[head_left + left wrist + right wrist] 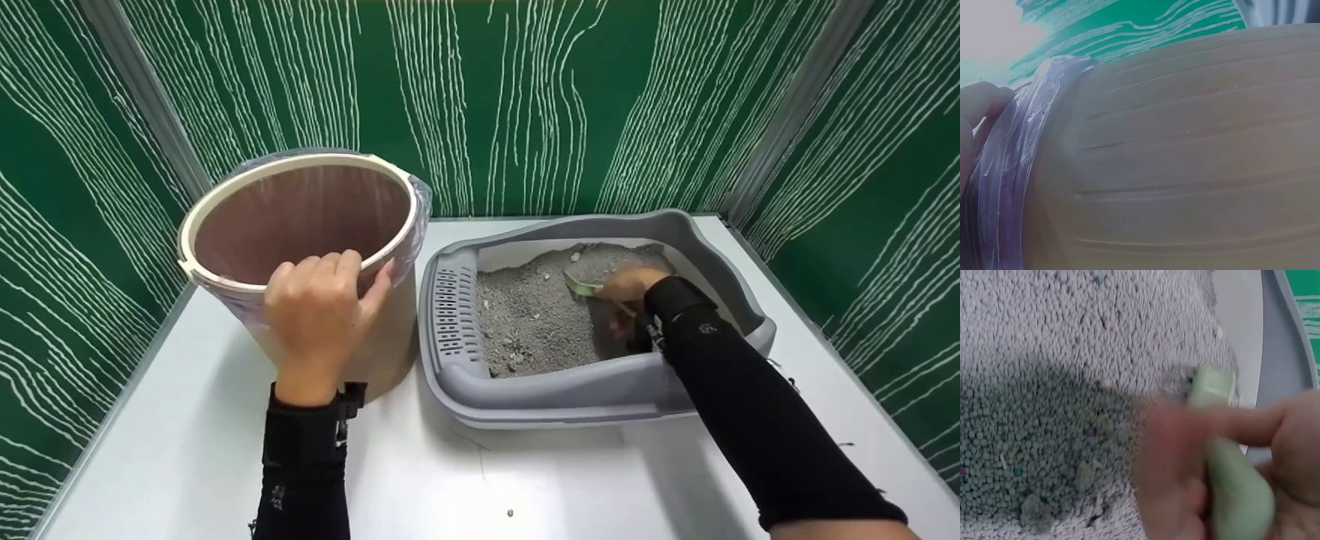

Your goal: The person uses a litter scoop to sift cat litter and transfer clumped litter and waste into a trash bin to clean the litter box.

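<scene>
A grey litter box [540,391] stands on the white table, filled with grey cat litter [536,315]. Inside it my right hand [626,292] grips the handle of a green litter scoop [579,286]; in the right wrist view the scoop's pale green handle [1238,489] lies in the curled fingers, blurred, and its head is mostly hidden. To the left, a beige trash bin [382,360] has a clear plastic liner [421,202] folded over its rim. My left hand [319,315] holds the near rim, fingers over the edge and thumb along it. The left wrist view shows the bin's ribbed side [1196,140].
Green panels [517,97] with white wavy lines rise behind and at both sides, joined by grey corner posts [150,97]. The box's slotted ledge [455,311] faces the bin. A small pellet [510,513] lies on the table [420,480] in front.
</scene>
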{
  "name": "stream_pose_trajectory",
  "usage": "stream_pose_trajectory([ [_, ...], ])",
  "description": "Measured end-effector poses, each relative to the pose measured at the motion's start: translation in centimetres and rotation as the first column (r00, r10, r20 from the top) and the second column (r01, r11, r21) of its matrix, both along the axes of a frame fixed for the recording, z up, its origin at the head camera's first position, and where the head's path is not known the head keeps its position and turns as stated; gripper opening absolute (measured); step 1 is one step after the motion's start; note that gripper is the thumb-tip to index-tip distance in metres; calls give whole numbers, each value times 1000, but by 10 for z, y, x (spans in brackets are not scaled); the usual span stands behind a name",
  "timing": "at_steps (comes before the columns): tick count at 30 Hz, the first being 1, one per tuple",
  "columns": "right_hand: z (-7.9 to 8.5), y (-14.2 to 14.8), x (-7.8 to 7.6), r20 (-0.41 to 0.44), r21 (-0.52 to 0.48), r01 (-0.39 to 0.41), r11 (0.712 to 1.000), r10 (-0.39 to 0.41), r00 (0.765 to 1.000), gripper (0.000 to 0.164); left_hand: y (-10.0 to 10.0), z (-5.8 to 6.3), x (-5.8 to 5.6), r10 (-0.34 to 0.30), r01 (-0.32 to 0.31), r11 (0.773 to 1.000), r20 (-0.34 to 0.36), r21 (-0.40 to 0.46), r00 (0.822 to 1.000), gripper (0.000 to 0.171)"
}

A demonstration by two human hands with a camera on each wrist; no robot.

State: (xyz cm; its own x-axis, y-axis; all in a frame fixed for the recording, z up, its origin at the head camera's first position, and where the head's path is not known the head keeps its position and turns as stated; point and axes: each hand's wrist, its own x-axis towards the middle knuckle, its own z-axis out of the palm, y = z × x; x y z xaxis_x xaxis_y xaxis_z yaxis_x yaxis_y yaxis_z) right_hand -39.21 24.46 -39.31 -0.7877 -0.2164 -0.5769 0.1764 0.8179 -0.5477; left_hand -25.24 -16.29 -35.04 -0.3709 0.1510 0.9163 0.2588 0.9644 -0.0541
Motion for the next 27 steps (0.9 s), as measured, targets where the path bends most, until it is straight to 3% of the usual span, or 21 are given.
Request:
stream_pose_trajectory([
  [3,-2,2,0,125,-142,117,983,-99,987,33,1,1,0,-1,1,1000,4,-5,1000,44],
  [8,-3,4,-6,10,-81,-5,997,6,1000,39,0,2,-1,2,-1,1000,6,-4,1000,44],
  [10,-3,2,-6,-9,-84,-4,996,3,1000,36,-1,1,-1,2,-2,1000,7,-6,1000,43],
  [14,-6,-2,-3,10,-170,119,978,-119,993,26,-2,0,0,0,0,1000,10,-7,1000,42],
  [18,-8,-3,0,33,-231,192,954,-190,981,21,-2,0,1,3,-3,1000,13,-13,1000,41],
  [23,-7,-2,0,50,-257,171,951,-163,985,21,-1,0,1,8,-8,1000,20,-18,1000,42],
  [27,-8,-2,-2,115,-293,196,936,-169,979,19,0,1,0,7,-7,1000,19,-14,1000,42],
])
